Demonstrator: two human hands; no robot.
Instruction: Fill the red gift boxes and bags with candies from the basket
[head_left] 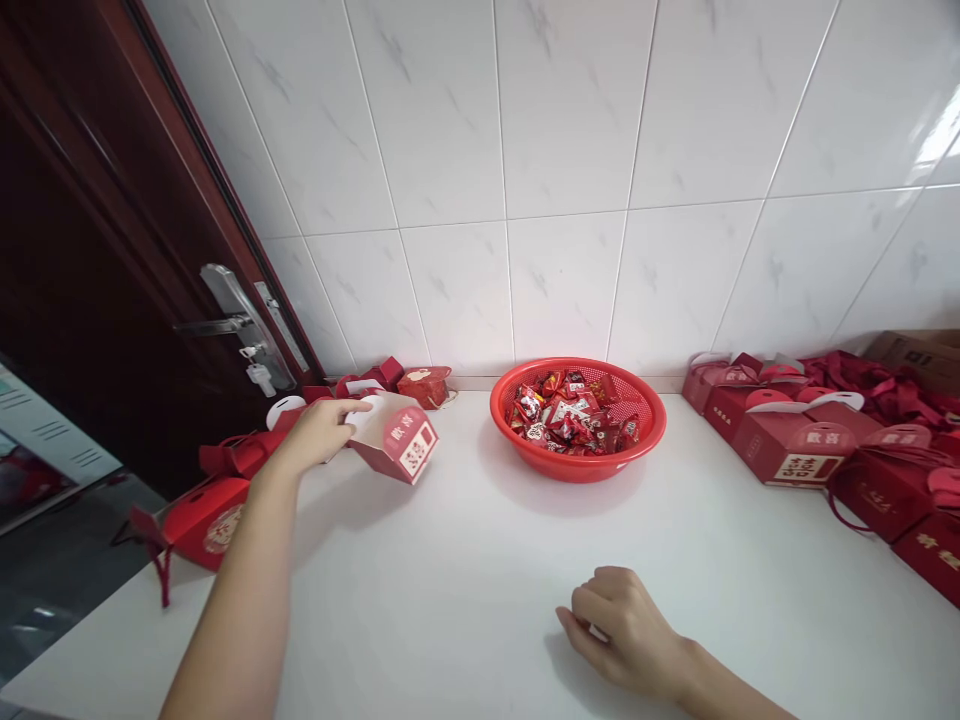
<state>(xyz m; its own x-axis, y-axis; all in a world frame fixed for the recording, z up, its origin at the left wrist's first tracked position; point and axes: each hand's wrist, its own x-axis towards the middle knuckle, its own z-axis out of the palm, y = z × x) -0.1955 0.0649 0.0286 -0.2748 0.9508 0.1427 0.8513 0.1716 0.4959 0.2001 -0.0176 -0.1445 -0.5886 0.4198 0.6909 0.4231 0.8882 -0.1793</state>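
Observation:
My left hand [322, 432] pinches the upper flap of a red and white gift box [405, 440], which hangs tilted above the left part of the white table [450, 600]. The box's top is open and its printed faces point toward me and to the right. My right hand [619, 630] is over the table's front area, its fingers curled, with nothing seen in them. Beyond it stands a red plastic basket [577, 468] of wrapped candies [570, 412], touched by neither hand.
More red boxes [210, 525] line the table's left edge, and a small box [424, 386] sits by the tiled wall. On the right are several closed gift boxes [795, 442], red ribbons [877, 390] and a cardboard box [919, 355]. A dark door [97, 200] stands at the left.

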